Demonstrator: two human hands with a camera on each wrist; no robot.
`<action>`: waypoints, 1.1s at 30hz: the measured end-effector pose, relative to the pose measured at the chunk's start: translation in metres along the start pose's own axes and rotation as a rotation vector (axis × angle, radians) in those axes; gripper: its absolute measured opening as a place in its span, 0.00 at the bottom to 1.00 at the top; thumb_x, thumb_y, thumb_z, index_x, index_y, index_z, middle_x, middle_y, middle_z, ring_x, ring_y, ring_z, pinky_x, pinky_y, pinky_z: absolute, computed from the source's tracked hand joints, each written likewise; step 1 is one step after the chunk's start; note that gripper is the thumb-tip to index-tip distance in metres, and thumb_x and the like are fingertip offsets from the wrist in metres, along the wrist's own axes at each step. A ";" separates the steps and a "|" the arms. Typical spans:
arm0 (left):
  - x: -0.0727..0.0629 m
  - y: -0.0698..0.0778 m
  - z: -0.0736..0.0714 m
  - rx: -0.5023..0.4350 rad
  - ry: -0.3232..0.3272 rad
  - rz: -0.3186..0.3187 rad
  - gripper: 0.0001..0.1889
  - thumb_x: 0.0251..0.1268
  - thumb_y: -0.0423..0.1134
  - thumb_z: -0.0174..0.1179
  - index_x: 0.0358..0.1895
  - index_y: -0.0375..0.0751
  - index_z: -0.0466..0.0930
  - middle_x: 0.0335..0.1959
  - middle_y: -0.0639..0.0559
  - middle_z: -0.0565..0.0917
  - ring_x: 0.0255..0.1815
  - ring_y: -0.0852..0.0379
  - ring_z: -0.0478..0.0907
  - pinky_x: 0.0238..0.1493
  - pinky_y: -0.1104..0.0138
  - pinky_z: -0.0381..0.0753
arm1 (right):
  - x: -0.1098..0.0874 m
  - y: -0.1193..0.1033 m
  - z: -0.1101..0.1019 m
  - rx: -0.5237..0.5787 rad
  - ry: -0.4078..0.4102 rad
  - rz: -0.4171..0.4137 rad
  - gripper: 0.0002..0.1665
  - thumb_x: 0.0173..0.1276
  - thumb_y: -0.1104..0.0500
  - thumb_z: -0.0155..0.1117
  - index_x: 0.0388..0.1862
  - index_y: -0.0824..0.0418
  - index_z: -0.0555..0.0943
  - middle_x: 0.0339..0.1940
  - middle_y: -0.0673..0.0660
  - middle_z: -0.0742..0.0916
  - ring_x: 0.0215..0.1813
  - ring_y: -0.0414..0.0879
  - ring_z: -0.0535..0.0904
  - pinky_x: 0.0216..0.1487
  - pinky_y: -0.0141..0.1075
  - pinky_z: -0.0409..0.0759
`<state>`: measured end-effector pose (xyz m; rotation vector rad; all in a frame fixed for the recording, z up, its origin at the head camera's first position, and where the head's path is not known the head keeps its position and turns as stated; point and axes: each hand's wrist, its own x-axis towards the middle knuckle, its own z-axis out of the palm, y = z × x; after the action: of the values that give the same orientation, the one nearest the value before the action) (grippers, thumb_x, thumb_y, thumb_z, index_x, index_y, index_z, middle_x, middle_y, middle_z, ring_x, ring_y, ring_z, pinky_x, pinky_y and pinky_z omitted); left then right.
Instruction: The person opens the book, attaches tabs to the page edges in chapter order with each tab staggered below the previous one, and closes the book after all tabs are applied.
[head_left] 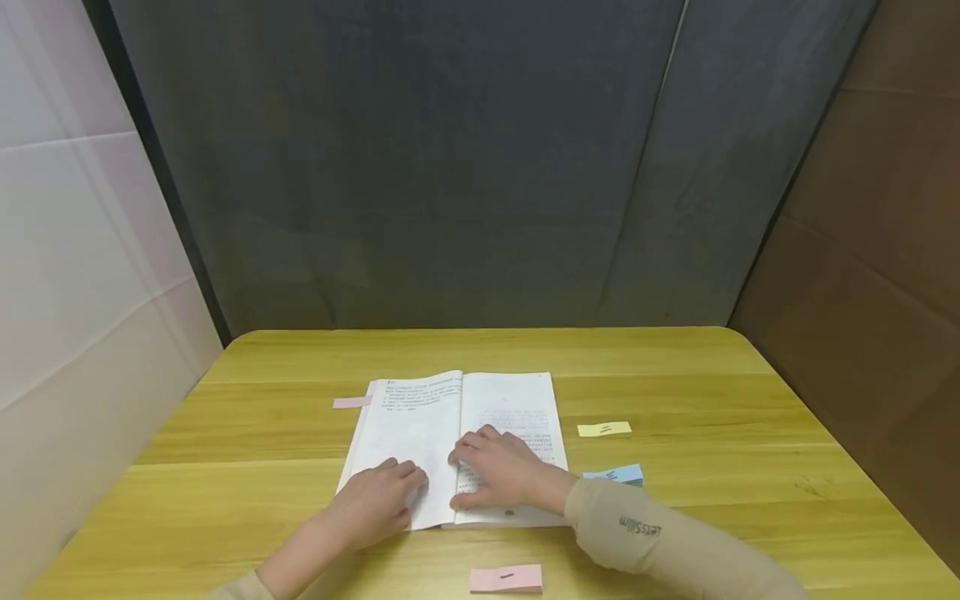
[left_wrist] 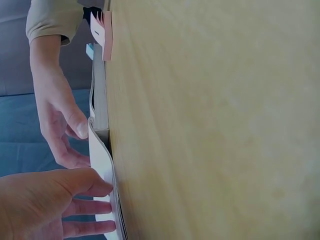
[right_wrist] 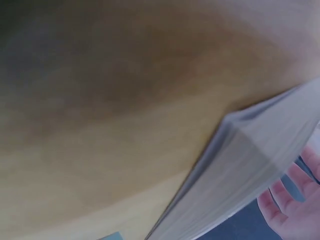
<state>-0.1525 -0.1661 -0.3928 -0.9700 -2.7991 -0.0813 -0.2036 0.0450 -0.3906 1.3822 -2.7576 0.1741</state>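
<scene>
An open book (head_left: 420, 437) lies on the table with printed text on both pages. On the lower part of its left page, my left hand (head_left: 381, 500) rests with loosely bent fingers. My right hand (head_left: 504, 468) is spread over the right page, fingertips and thumb at the spine fold. In the left wrist view, the left fingers (left_wrist: 90, 207) touch the page surface, and the right hand (left_wrist: 60, 110) hovers over the fold. A pink paper tab (head_left: 352, 402) sticks out from the book's left edge. The page block (right_wrist: 240, 175) fills much of the right wrist view.
A pink sticky-note pad (head_left: 506, 577) with a single stroke lies near the table's front edge. Right of the book are a yellow sticky note (head_left: 604, 429) and a blue pad (head_left: 615, 476), partly behind the right wrist. Dark panels (head_left: 450, 167) stand behind the wooden table (head_left: 247, 442).
</scene>
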 end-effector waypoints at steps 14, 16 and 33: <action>0.001 -0.001 -0.002 0.030 0.020 0.008 0.11 0.42 0.35 0.60 0.34 0.44 0.76 0.32 0.56 0.77 0.29 0.57 0.72 0.24 0.66 0.72 | -0.018 0.020 -0.001 0.066 0.007 -0.045 0.29 0.59 0.38 0.52 0.55 0.52 0.71 0.54 0.49 0.74 0.53 0.44 0.67 0.45 0.37 0.72; 0.002 -0.002 -0.004 0.044 0.029 0.003 0.10 0.44 0.37 0.60 0.34 0.44 0.76 0.31 0.56 0.76 0.29 0.57 0.73 0.23 0.66 0.72 | -0.023 0.024 0.000 0.077 0.024 -0.054 0.28 0.60 0.40 0.52 0.54 0.53 0.72 0.53 0.49 0.74 0.53 0.44 0.68 0.45 0.37 0.72; 0.027 -0.001 -0.023 0.081 0.146 0.056 0.10 0.49 0.43 0.60 0.36 0.45 0.79 0.30 0.58 0.77 0.28 0.59 0.73 0.22 0.67 0.71 | -0.064 0.050 -0.004 0.114 0.089 -0.042 0.22 0.60 0.45 0.54 0.49 0.55 0.75 0.50 0.50 0.75 0.51 0.44 0.69 0.50 0.36 0.68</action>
<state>-0.1702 -0.1530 -0.3653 -0.9813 -2.6201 -0.0289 -0.2058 0.1258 -0.3967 1.4194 -2.6818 0.3865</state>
